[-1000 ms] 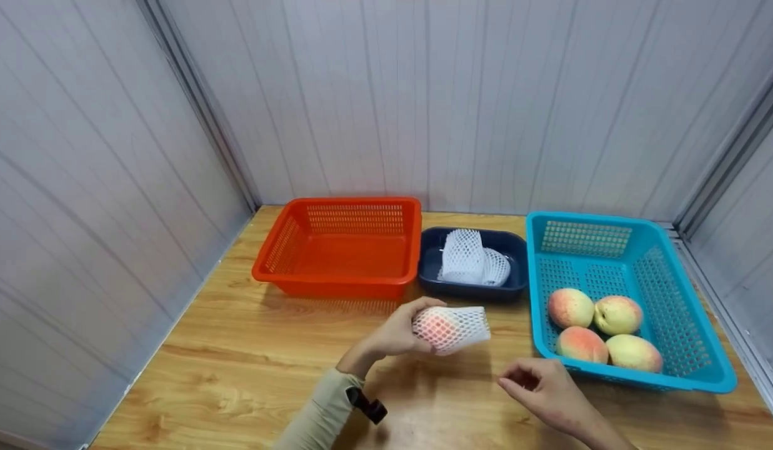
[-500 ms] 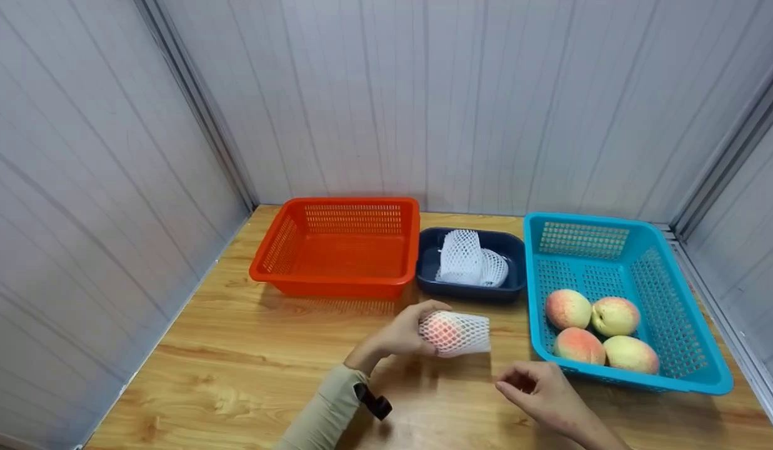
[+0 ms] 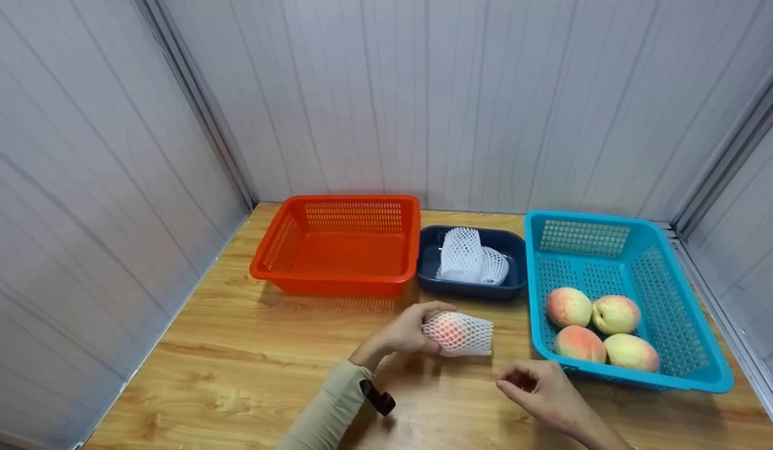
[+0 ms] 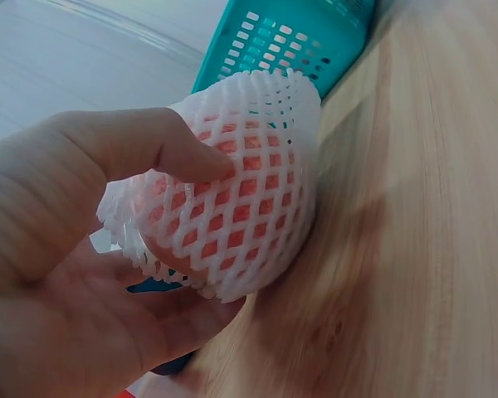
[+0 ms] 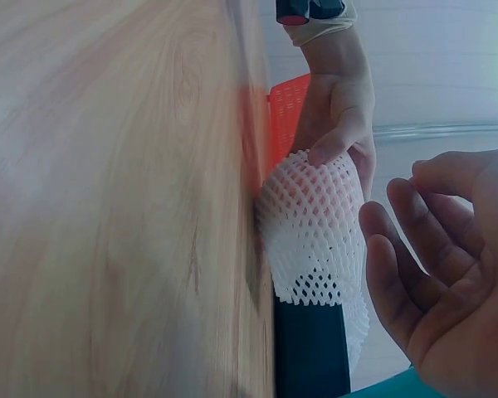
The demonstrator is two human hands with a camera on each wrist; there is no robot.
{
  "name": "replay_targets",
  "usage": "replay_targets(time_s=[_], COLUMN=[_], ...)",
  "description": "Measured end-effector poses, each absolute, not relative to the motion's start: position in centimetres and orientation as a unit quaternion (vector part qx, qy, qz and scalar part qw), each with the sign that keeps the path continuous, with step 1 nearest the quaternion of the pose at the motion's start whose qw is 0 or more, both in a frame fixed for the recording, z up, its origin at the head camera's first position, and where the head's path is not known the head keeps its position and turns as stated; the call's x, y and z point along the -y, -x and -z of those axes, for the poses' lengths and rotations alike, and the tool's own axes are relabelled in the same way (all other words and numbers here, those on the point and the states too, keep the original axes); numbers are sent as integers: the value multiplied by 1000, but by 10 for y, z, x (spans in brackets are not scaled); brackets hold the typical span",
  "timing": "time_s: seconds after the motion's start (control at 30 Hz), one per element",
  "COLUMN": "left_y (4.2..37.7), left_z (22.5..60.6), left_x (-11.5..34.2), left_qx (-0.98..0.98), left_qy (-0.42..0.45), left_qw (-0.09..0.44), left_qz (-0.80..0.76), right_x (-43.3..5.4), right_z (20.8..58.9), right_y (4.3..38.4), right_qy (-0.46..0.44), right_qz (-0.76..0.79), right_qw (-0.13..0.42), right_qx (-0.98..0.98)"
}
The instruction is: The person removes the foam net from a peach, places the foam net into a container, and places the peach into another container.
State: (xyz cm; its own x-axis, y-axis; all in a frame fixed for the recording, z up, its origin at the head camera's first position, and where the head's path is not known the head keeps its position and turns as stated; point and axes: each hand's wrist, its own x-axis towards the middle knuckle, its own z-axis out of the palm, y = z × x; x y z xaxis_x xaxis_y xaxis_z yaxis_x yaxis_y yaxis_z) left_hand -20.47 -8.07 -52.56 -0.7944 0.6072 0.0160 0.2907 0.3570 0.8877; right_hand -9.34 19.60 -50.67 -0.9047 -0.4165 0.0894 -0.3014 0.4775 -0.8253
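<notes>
In the head view my left hand [image 3: 411, 331] grips a peach inside a white foam net [image 3: 464, 334], low over the wooden table. The loose end of the net points right, past the fruit. Reddish peach skin [image 4: 241, 186] shows through the mesh in the left wrist view, where my thumb presses on the net from one side and the fingers curl under the other. To the right, my right hand [image 3: 542, 390] hangs with loosely curled fingers and holds nothing. It is apart from the net, beside the front corner of the blue basket [image 3: 538, 319].
An orange basket [image 3: 336, 286] stands at the back left. Beside it, a dark blue tray [image 3: 427, 262] holds white foam nets [image 3: 462, 253]. Several peaches [image 3: 568, 306] lie in the front of the blue basket. Panel walls [image 3: 386, 106] rise behind and at both sides.
My left hand has shifted slightly to the right with the netted peach, and the net's loose end has levelled out. My right hand has stayed almost still.
</notes>
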Motion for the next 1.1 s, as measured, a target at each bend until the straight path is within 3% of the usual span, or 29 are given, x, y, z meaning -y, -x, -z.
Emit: replay_targets(time_s=[0.3, 0.8, 1.1], left_y=[205, 211, 193], left_z=[526, 533, 515], left_x=[83, 91, 101], left_qx=[-804, -805, -780], left_qy=[-265, -246, -224], left_qw=[165, 105, 85], left_qz=[-506, -530, -578], right_x=[-197, -196, -199], right_z=[508, 509, 508], right_y=[92, 92, 92], right_qy=[206, 215, 213], right_qz=[471, 478, 477], right_qw=[70, 64, 65], right_qx=[-855, -849, -850])
